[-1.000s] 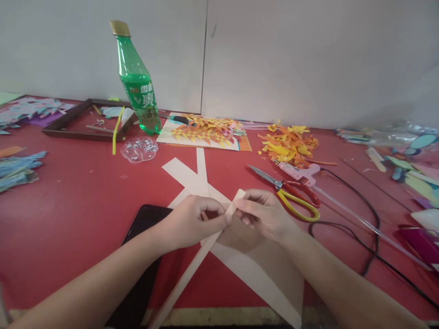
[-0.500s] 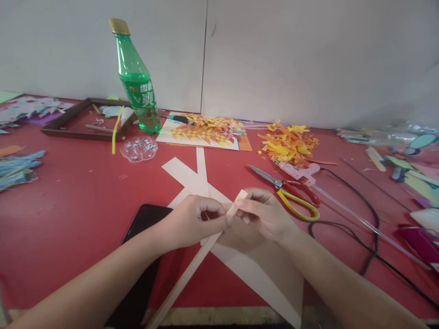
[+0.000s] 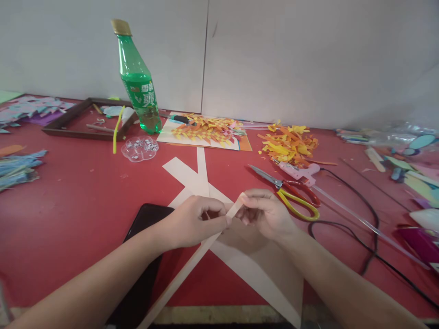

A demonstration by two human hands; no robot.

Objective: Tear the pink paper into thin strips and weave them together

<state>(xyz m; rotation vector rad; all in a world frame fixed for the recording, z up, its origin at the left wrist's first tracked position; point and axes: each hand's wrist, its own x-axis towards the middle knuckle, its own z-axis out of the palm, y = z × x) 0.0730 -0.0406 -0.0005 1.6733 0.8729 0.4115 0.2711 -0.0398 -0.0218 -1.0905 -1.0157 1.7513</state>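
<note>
A narrow cream paper strip [image 3: 195, 260] runs from the table's front edge up between my hands. My left hand [image 3: 194, 221] pinches it between thumb and fingers part way along. At its upper end, my right hand [image 3: 265, 212] grips the tip, thumb on top; the curled lower fingers are partly hidden. Under my hands lie cream paper pieces [image 3: 183, 172], crossing one another, with a larger sheet [image 3: 254, 274] partly in shadow at the front. Scissors [image 3: 288, 189] with one red and one yellow handle lie just beyond my right hand.
A black phone [image 3: 147, 228] lies under my left forearm. Behind stand a green bottle [image 3: 139, 87], a dark frame [image 3: 78, 133] and a clear tray [image 3: 140, 148]. Orange-yellow paper scraps [image 3: 290, 144], a pink glue gun [image 3: 300, 172] and its black cord [image 3: 375, 219] lie to the right.
My right thumb and fingers have shifted onto the very tip of the strip, covering the end that stuck out before. My left hand stays nearly in place.
</note>
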